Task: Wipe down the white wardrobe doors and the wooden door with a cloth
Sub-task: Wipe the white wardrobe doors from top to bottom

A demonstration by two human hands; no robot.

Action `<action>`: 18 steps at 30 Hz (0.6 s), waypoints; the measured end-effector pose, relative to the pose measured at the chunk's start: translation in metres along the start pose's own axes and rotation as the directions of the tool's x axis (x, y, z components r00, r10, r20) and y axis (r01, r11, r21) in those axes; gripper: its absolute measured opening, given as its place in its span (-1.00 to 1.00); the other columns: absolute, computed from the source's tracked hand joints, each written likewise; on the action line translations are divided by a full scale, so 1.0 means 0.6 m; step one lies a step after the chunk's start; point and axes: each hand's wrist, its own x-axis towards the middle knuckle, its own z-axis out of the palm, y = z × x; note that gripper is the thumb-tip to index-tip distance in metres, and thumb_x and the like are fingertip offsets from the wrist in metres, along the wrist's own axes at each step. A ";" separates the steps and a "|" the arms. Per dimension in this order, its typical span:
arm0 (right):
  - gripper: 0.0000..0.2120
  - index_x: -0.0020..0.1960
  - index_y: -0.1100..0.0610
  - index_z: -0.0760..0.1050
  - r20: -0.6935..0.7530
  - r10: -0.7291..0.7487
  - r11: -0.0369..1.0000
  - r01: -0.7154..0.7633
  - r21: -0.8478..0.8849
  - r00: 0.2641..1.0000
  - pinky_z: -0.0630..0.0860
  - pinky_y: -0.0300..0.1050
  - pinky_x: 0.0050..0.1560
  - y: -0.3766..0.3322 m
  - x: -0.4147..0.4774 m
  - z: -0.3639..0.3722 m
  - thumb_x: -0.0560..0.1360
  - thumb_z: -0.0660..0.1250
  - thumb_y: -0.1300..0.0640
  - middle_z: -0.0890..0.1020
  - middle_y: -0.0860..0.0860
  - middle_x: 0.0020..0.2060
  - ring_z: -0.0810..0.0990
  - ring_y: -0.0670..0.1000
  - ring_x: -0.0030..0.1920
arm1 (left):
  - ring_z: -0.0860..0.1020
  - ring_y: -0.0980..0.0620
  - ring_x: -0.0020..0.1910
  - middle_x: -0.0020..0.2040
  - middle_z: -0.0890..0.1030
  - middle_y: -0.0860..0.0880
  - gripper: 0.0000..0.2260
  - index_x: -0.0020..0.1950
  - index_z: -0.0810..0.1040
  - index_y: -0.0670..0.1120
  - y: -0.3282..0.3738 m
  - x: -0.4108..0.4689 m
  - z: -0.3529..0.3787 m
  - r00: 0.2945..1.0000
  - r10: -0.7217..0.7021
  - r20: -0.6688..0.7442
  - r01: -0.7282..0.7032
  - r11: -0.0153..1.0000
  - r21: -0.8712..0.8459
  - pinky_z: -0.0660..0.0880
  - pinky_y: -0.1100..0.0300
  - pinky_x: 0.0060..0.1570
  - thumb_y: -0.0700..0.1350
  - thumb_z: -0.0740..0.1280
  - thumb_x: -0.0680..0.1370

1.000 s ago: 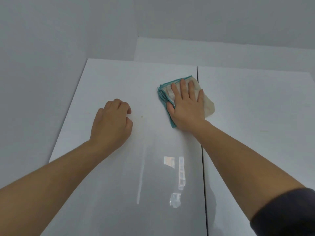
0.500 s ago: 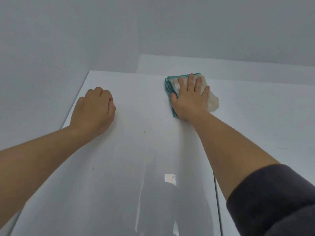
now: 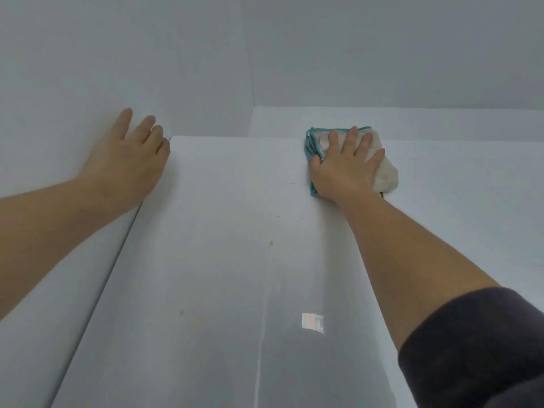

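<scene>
Right hand (image 3: pixel 343 169) presses cloth (image 3: pixel 385 175) on wardrobe door (image 3: pixel 235 260)

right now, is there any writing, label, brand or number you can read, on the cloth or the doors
None: no word, number, label or sign can be read anywhere.
The cloth under the right hand shows a teal edge and no print; a dark bit at its lower corner is too small to tell.
The wardrobe door bears only yellowish specks and a bright reflection.
</scene>
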 end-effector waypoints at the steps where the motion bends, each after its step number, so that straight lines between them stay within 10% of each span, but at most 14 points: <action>1: -0.37 0.59 0.04 -0.15 -0.004 0.010 1.000 -0.010 0.001 1.000 -0.25 0.35 0.45 -0.005 0.000 0.001 0.60 -0.09 -0.16 -0.16 0.16 0.56 -0.23 0.25 0.53 | 0.01 -0.22 0.55 0.55 0.07 -0.24 -0.51 0.53 0.03 -0.26 -0.009 -0.002 -0.002 0.999 0.024 0.047 -0.029 0.994 0.106 -0.02 -0.20 0.48 -0.11 -0.03 0.62; 18: -0.34 0.59 0.06 -0.19 -0.014 -0.151 0.988 0.152 0.022 0.988 -0.29 0.31 0.46 -0.200 -0.017 0.028 0.58 -0.11 -0.17 -0.18 0.11 0.57 -0.24 0.26 0.53 | -0.07 -0.22 0.57 0.58 -0.11 -0.25 -0.46 0.56 -0.13 -0.29 -0.048 -0.004 -0.007 0.967 0.058 0.248 -0.125 0.957 0.262 -0.06 -0.14 0.49 -0.03 -0.21 0.64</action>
